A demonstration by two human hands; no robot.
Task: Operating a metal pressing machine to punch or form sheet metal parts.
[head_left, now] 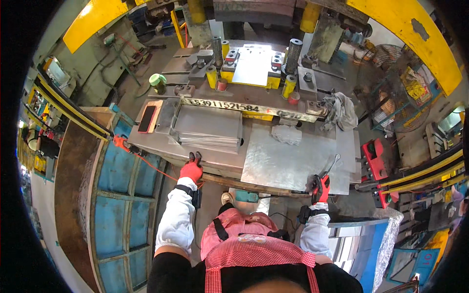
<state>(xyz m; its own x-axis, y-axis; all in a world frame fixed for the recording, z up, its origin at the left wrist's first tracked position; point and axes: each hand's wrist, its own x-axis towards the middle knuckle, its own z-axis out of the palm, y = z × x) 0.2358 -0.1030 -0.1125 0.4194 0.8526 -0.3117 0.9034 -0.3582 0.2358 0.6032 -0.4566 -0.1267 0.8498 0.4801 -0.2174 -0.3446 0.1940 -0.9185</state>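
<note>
Singly held: one slender silver metal tool [334,162]

The right hand [319,189], in a red-and-dark glove, is closed around the tool's near end; the tool projects forward over one large, flat grey metal sheet [278,168]. The left hand [191,170], likewise gloved, is at the grey table's [210,156] front edge; how far it is open cannot be told. Beyond it lies one stack of rectangular grey metal sheets [210,124].

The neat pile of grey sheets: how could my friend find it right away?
Find the yellow-posted press, then the workbench in front. Beyond the left hand, between the phone and the wide flat sheet, sits the pile of grey sheets. Its many stacked layers set it apart from that flat sheet.
</note>
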